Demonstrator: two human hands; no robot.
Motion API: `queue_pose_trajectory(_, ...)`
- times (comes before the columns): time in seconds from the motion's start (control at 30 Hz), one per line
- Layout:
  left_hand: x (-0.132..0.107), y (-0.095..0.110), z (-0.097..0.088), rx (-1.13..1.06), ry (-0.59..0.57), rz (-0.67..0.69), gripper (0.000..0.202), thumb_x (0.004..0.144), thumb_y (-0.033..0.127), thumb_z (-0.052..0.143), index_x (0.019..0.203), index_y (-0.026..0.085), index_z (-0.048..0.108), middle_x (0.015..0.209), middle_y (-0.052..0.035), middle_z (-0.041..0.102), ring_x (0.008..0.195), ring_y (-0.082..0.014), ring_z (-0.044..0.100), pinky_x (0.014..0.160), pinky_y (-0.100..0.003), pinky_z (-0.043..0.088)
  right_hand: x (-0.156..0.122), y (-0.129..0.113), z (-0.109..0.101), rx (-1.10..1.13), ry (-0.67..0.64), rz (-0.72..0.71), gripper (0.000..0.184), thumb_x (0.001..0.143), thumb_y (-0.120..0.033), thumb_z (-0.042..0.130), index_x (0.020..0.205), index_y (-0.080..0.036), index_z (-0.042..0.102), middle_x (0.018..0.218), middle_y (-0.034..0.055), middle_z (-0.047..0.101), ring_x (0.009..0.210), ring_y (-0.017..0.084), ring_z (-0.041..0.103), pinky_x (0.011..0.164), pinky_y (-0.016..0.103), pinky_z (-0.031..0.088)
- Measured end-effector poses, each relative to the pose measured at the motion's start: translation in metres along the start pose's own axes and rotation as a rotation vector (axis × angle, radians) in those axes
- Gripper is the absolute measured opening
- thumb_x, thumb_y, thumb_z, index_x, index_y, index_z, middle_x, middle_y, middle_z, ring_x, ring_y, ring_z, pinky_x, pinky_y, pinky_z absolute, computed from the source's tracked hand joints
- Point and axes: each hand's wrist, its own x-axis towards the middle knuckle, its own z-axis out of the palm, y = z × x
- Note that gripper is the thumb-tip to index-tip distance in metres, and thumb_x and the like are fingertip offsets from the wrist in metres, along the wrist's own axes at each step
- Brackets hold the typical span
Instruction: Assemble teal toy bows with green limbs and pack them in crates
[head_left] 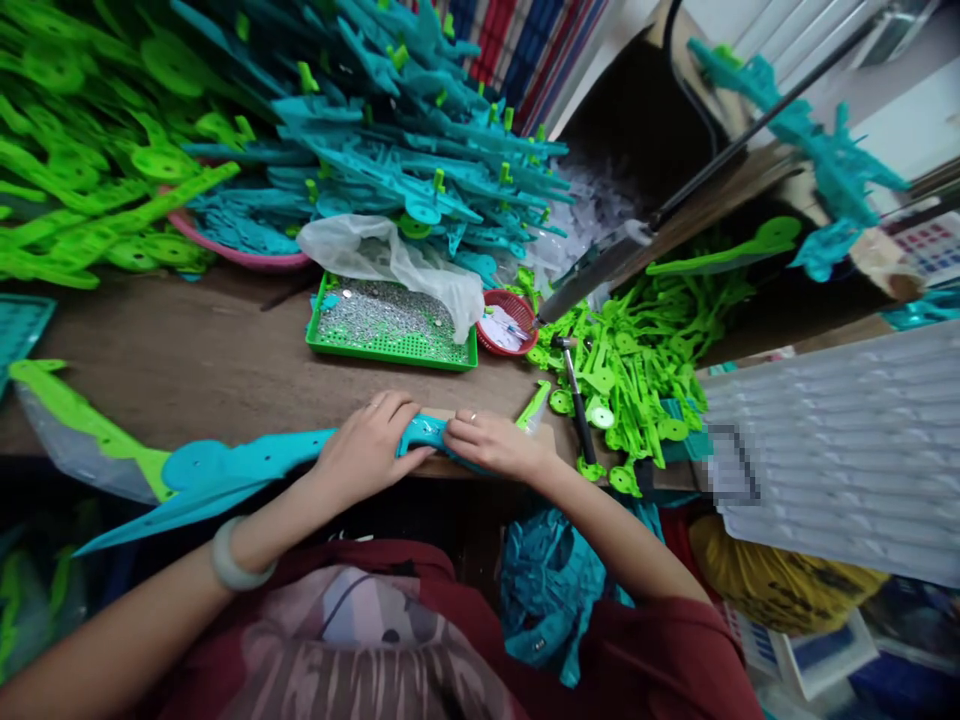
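Observation:
My left hand (pixel 371 443) and my right hand (pixel 487 440) both grip a long teal plastic toy part (pixel 240 465) lying along the front edge of the wooden table (pixel 210 350). My fingers close around its right end, the two hands almost touching. A small green piece (pixel 534 404) pokes out just beyond my right hand. The teal part's long blade runs left, past the table edge.
A green tray of tiny metal screws (pixel 390 325), a small red bowl (pixel 510 322) and a clear bag (pixel 390 255) sit ahead. Heaps of teal parts (pixel 420 150) and green parts (pixel 82 150) fill the back. Loose green pieces (pixel 637 370) and a screwdriver (pixel 577 400) lie right.

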Motion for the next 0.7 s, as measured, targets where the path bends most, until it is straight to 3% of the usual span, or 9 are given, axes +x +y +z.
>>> queue_pose_trajectory(0.17, -0.023, -0.01, -0.003, -0.055, 0.04, 0.243, 0.05, 0.088, 0.048, 0.068, 0.127, 0.017, 0.062, 0.14, -0.0182, 0.058, 0.134, -0.0349, 0.052, 0.113, -0.054, 0.044, -0.006, -0.002, 0.008, 0.089, 0.061, 0.127, 0.022, 0.104, -0.018, 0.042, 0.117, -0.015, 0.06, 0.099, 0.0096, 0.065, 0.09, 0.018, 0.058, 0.077, 0.029, 0.049)
queue_pose_trajectory(0.3, -0.041, -0.026, 0.005, 0.114, 0.014, 0.376, 0.035, 0.097, 0.029, 0.058, 0.13, 0.019, 0.064, 0.148, -0.016, 0.055, 0.144, -0.0322, 0.045, 0.12, -0.054, 0.037, -0.004, -0.004, 0.014, 0.133, 0.087, 0.158, 0.023, 0.103, -0.015, 0.041, 0.11, -0.016, 0.063, 0.103, 0.0112, 0.066, 0.091, 0.019, 0.058, 0.08, 0.03, 0.049)
queue_pose_trajectory(0.37, -0.04, -0.032, 0.003, 0.136, 0.031, 0.426, 0.034, 0.101, 0.024, 0.05, 0.131, 0.019, 0.064, 0.148, -0.0144, 0.056, 0.144, -0.0295, 0.045, 0.121, -0.05, 0.037, -0.006, -0.006, 0.006, 0.197, 0.132, 0.216, 0.022, 0.104, -0.017, 0.042, 0.11, -0.015, 0.063, 0.102, 0.0112, 0.067, 0.091, 0.019, 0.059, 0.082, 0.031, 0.05)
queue_pose_trajectory(0.47, -0.023, -0.036, -0.017, 0.082, 0.057, 0.437, 0.038, 0.103, 0.034, 0.047, 0.131, 0.017, 0.065, 0.143, -0.0153, 0.061, 0.137, -0.0289, 0.054, 0.117, -0.047, 0.043, -0.021, -0.013, -0.026, 0.278, 0.223, 0.412, 0.025, 0.102, -0.033, 0.051, 0.119, -0.016, 0.06, 0.105, 0.0114, 0.067, 0.095, 0.021, 0.06, 0.082, 0.033, 0.051)
queue_pose_trajectory(0.57, 0.005, -0.037, -0.048, 0.025, -0.01, 0.383, 0.057, 0.102, 0.057, 0.04, 0.129, 0.013, 0.066, 0.131, -0.0167, 0.069, 0.12, -0.0304, 0.067, 0.104, -0.045, 0.054, -0.043, -0.025, -0.058, 0.127, 0.224, 0.577, 0.031, 0.1, -0.038, 0.055, 0.123, -0.018, 0.062, 0.111, 0.013, 0.069, 0.097, 0.025, 0.059, 0.085, 0.039, 0.049)
queue_pose_trajectory(0.7, 0.038, -0.034, -0.079, -0.023, -0.211, 0.263, 0.079, 0.094, 0.078, 0.029, 0.129, 0.018, 0.066, 0.122, -0.0137, 0.074, 0.105, -0.0336, 0.073, 0.09, -0.046, 0.058, -0.05, -0.03, -0.065, 0.004, 0.356, 0.677, 0.029, 0.102, -0.034, 0.051, 0.12, -0.017, 0.066, 0.111, 0.0126, 0.072, 0.094, 0.024, 0.057, 0.086, 0.04, 0.047)
